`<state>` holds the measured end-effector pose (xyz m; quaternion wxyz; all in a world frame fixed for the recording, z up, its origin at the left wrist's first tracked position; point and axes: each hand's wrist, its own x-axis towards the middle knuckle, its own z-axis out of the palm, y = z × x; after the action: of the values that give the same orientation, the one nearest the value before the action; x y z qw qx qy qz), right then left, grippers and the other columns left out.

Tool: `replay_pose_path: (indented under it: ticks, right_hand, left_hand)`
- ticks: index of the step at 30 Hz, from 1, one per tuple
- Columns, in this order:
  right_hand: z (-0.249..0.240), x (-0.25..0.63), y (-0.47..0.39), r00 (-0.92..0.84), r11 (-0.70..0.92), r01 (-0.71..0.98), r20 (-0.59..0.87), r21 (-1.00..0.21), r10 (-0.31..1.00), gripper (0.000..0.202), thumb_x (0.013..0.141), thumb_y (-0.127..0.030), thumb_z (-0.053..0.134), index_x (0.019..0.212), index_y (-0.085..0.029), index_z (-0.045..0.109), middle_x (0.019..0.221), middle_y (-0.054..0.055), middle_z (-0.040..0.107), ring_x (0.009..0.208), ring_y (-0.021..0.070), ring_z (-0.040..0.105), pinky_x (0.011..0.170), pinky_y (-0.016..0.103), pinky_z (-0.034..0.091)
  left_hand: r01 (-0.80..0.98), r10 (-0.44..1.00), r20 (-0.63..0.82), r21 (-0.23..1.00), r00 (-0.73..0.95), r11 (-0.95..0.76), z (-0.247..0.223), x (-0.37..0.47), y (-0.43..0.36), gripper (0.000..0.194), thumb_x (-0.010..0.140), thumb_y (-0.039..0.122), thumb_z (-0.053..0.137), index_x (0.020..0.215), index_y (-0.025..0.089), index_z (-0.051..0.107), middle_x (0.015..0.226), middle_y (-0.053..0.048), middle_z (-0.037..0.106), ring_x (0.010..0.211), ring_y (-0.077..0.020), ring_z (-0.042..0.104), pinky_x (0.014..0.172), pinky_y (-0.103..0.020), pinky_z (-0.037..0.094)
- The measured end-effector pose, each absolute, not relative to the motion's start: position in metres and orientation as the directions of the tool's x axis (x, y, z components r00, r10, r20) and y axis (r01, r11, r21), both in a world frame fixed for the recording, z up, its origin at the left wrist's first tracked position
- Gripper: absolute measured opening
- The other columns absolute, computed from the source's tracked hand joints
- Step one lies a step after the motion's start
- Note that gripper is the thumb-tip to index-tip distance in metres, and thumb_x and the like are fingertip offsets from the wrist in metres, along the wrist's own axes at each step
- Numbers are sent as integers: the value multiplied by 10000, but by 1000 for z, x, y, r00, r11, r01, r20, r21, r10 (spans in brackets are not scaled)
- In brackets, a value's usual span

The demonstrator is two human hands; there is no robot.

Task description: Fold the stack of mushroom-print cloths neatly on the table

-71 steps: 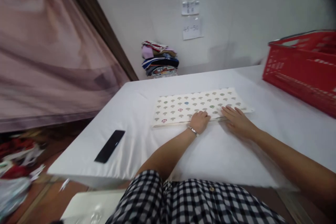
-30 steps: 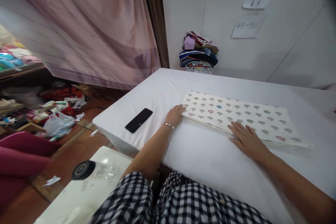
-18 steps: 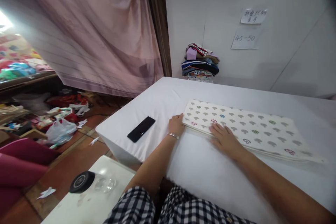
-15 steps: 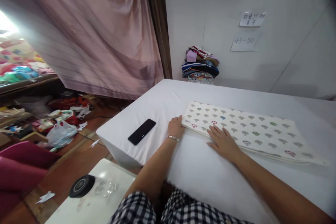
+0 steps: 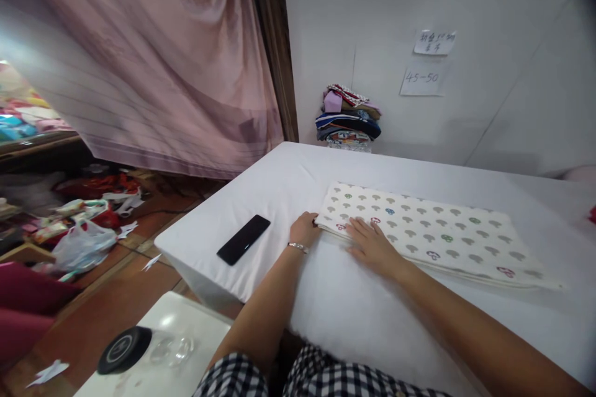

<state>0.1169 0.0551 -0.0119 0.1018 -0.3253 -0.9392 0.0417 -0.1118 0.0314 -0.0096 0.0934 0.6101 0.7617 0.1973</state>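
Note:
A long folded white cloth printed with grey mushrooms and a few red, green and blue ones lies in layers on the white-covered table. At its near left corner my left hand is closed, with fingertips curled over the edge; the thumb's hold underneath is partly hidden. My right hand rests flat on the front edge of the cloth, fingers stretched out. The cloth's far right end tapers to a thin tip on the tabletop.
Left of my hands lies a black phone. A pile of folded clothes stands against the wall behind the table. Below left, a white stool holds a jar with a black lid. A pink curtain hangs at the left.
My right hand has slid left along the cloth's front edge, closer to my left hand. The left fingers have curled in at the corner. The view has shifted slightly.

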Motion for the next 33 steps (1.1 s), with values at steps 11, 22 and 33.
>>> replay_pose_path:
  ticks: [11,22,33]
  right_hand:
    - [-12,101,59,-748,757,617,137,-214,649,453,923,-411,346,1304,-202,473,1400,115,424,1299,279,338,1029,493,259]
    - [-7,47,76,-685,723,595,250,-350,685,244,886,-301,449,1006,-208,641,1002,75,602,969,222,513,807,324,409]
    - [-15,47,88,-568,594,545,260,-592,781,242,869,-316,434,873,-211,652,873,29,606,819,164,555,734,278,417]
  left_hand:
    - [814,972,-18,542,-234,206,-12,-128,33,187,758,325,556,779,199,694,774,-23,663,725,-157,579,613,-245,396]
    - [789,987,-24,598,-159,141,-11,-132,29,199,759,289,519,774,199,696,747,-8,668,694,-139,573,604,-231,390]
    - [697,991,-3,711,-131,95,-9,-131,28,331,645,408,705,900,206,644,851,4,650,775,-147,587,696,-244,452]
